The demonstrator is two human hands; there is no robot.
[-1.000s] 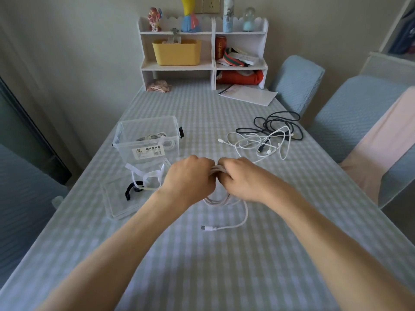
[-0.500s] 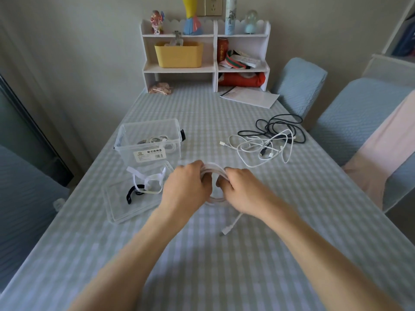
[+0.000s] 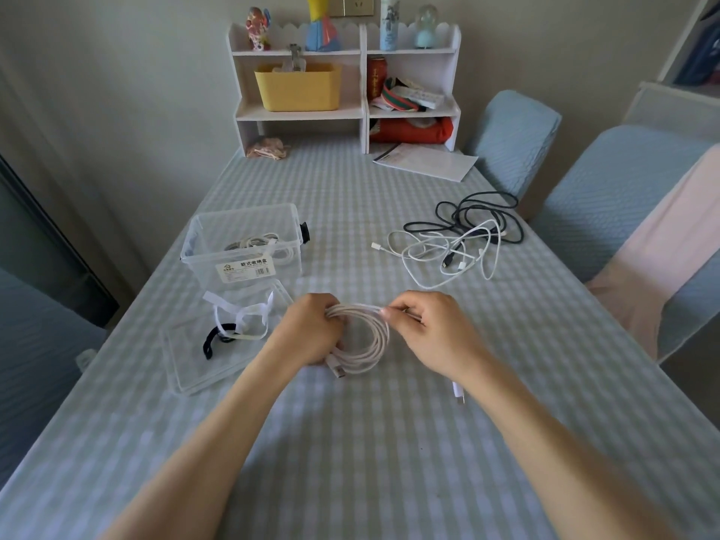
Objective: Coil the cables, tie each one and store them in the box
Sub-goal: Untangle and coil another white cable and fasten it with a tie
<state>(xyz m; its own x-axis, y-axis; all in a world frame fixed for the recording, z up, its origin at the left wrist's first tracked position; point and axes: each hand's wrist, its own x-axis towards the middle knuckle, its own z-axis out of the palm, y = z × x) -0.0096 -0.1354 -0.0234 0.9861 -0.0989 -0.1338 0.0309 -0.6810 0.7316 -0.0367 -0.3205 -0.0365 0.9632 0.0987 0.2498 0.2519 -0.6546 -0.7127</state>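
Observation:
A white cable (image 3: 376, 341) is wound into a round coil above the table's middle. My left hand (image 3: 307, 329) grips the coil's left side, with one plug sticking out below it. My right hand (image 3: 426, 325) pinches the strand at the coil's top right; the other plug hangs by my right wrist. The clear box (image 3: 243, 243) stands at the back left with a coiled white cable inside. Its lid (image 3: 195, 356) lies in front, carrying white and black ties (image 3: 237, 323). A loose tangle of white and dark cables (image 3: 463, 239) lies at the right.
A white shelf unit (image 3: 346, 83) with a yellow bin stands at the table's far end, a notebook (image 3: 424, 161) in front of it. Two blue-covered chairs (image 3: 607, 204) sit along the right edge. The checked tablecloth (image 3: 370, 442) is bare near me.
The hands have moved apart, opening the bundle into a round coil. The trailing end that lay on the table has been drawn in; its plug now hangs by my right wrist.

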